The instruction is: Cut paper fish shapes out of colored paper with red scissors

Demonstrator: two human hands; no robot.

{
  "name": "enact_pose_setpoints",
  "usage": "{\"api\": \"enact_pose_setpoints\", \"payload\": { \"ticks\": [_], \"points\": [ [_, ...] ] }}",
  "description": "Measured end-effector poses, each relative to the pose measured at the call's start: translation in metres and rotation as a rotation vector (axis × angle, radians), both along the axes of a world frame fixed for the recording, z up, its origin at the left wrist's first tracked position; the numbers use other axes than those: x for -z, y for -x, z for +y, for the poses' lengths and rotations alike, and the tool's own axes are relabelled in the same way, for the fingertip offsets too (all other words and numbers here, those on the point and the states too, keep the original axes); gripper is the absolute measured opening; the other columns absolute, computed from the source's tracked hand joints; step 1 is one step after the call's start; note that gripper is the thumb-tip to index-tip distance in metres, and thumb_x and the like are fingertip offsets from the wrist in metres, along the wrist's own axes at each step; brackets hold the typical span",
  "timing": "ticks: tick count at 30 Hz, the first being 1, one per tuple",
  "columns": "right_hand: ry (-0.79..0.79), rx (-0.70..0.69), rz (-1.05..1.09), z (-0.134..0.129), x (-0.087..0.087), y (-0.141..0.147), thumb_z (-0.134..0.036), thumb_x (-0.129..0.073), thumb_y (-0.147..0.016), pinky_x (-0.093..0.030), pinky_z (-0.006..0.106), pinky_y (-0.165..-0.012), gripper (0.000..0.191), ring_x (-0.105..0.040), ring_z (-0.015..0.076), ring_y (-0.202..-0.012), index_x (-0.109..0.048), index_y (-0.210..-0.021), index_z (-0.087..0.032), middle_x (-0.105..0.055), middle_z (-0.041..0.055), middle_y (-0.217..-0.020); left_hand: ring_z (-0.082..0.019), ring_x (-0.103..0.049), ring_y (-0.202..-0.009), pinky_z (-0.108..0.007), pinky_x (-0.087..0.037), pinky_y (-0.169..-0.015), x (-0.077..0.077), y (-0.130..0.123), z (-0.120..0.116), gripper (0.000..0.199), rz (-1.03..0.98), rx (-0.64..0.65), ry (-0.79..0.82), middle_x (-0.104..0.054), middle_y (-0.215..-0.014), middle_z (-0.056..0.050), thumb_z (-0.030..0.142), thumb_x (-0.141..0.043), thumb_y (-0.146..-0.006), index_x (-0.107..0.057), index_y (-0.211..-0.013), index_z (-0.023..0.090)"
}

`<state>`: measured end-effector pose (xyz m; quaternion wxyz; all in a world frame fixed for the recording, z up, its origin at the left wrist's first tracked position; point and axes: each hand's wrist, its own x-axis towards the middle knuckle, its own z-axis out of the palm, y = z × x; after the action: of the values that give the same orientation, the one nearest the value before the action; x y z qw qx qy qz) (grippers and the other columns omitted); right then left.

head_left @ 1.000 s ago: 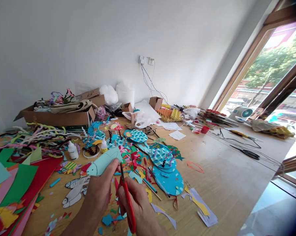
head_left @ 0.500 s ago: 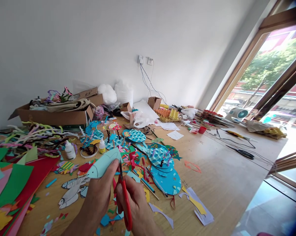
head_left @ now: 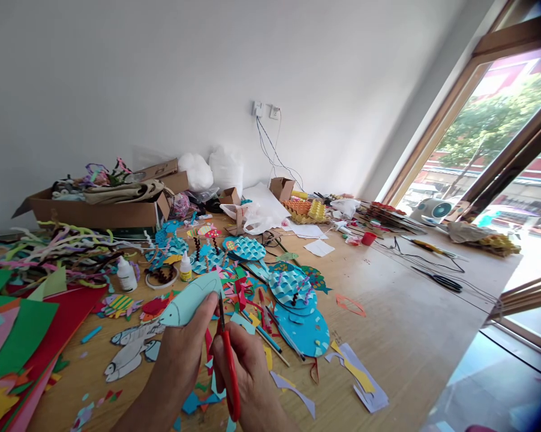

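Note:
A light blue paper (head_left: 190, 303) with a fish drawn on it is pinched between the thumb and fingers of my left hand (head_left: 183, 354). My right hand (head_left: 248, 366) is closed round the handles of red scissors (head_left: 231, 369). The narrow dark blades point up and away from me, at the right edge of the paper beside my left thumb. Left of my hands lie grey and white paper fish (head_left: 129, 359). Beyond the paper stand a yellow-labelled glue bottle (head_left: 186, 267) and a white bottle (head_left: 126, 276).
Coloured sheets (head_left: 25, 336) and pipe cleaners (head_left: 72, 255) cover the left. Blue paper discs (head_left: 304, 327), pens and scraps lie right of my hands. A cardboard box (head_left: 95, 213) stands behind. Black scissors (head_left: 441, 279), cables and a red cup (head_left: 368, 239) are at the right.
The view has shifted very slightly. My hands, the light blue paper and the scissors hold almost the same positions.

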<state>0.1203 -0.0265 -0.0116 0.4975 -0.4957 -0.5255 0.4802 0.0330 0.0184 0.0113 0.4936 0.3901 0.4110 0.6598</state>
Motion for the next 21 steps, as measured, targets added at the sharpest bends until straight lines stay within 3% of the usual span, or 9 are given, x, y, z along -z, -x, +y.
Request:
{"api": "enact_pose_setpoints", "payload": {
  "ticks": [11, 21],
  "points": [
    [-0.02, 0.013, 0.011, 0.0, 0.004, -0.002, -0.04, -0.05, -0.083, -0.023, 0.019, -0.042, 0.032, -0.03, 0.0075, -0.045, -0.042, -0.059, -0.019, -0.031, -0.0068, -0.049, -0.024, -0.065, -0.089, -0.035, -0.049, -0.086, -0.009, 0.001, -0.003, 0.016, -0.009, 0.046, 0.023, -0.072, -0.078, 0.0, 0.03, -0.072, -0.065, -0.07, -0.075, 0.019],
    [-0.04, 0.022, -0.004, -0.001, -0.008, -0.004, -0.045, -0.051, -0.078, -0.023, 0.02, -0.042, 0.036, -0.029, 0.0087, -0.048, -0.039, -0.055, -0.021, -0.029, -0.0059, -0.051, -0.025, -0.065, -0.087, -0.036, -0.049, -0.086, 0.002, 0.003, 0.0, 0.023, -0.016, 0.054, -0.013, -0.073, -0.082, -0.002, 0.033, -0.074, -0.063, -0.071, -0.08, 0.018]
  ]
}}
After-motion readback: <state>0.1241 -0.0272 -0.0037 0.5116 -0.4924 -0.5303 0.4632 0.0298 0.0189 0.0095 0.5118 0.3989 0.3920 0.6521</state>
